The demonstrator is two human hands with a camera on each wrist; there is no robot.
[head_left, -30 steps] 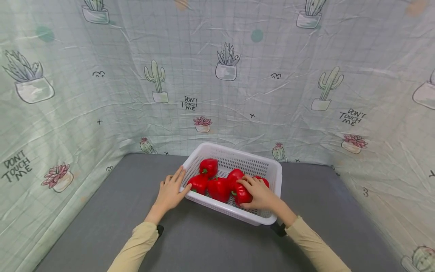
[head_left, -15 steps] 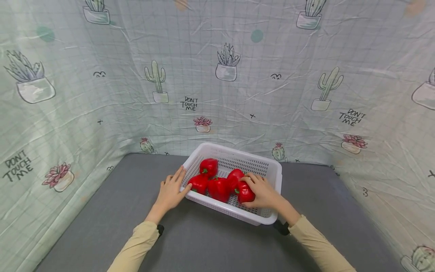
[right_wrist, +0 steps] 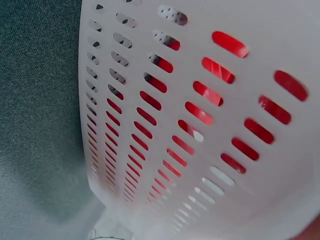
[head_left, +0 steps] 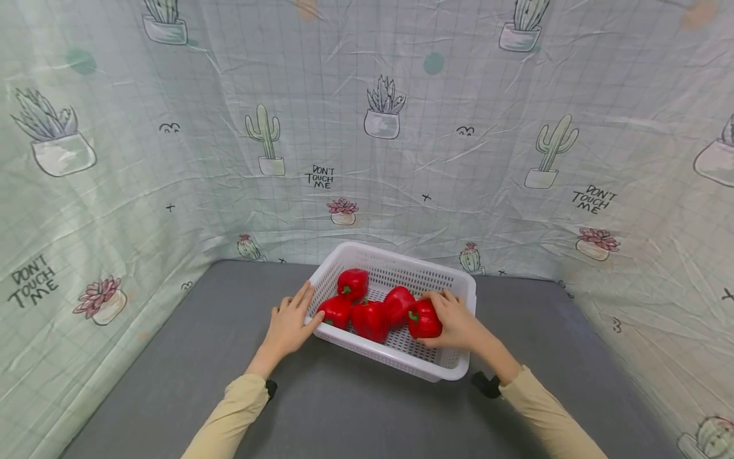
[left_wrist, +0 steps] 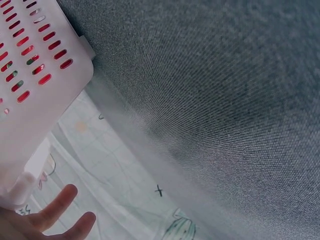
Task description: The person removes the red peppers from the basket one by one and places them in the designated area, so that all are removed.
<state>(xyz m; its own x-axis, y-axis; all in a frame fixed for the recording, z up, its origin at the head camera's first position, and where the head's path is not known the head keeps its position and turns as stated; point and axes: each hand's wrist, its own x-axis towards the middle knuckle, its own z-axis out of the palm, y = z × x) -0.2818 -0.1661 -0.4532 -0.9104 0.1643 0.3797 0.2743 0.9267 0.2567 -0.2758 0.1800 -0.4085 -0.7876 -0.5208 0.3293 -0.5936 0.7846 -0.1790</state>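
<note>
A white slatted plastic basket [head_left: 395, 360] holds several red bell peppers with green stems. On its left rim lies my left hand [head_left: 288, 324], fingers fairly straight and thumb over the front rim. In the left wrist view, two fingertips [left_wrist: 64, 196] stick out beyond the basket's edge. My right hand [head_left: 455, 324] grips a red bell pepper [head_left: 423, 320] at the basket's right part, fingers over the top and thumb in front. A neighbouring pepper [head_left: 398, 307] is just left of it. Through the slots in the right wrist view, red pepper skin [right_wrist: 205, 92] shows.
The basket stands slightly turned on a grey tabletop [head_left: 344, 414]. Behind and at both sides hangs a pale curtain [head_left: 424, 172] printed with cacti. More peppers [head_left: 369, 320] fill the basket's left half.
My right hand has moved right with the gripped pepper, away from the neighbouring one. A pepper seen behind that hand earlier is now out of sight. My left hand stays put.
</note>
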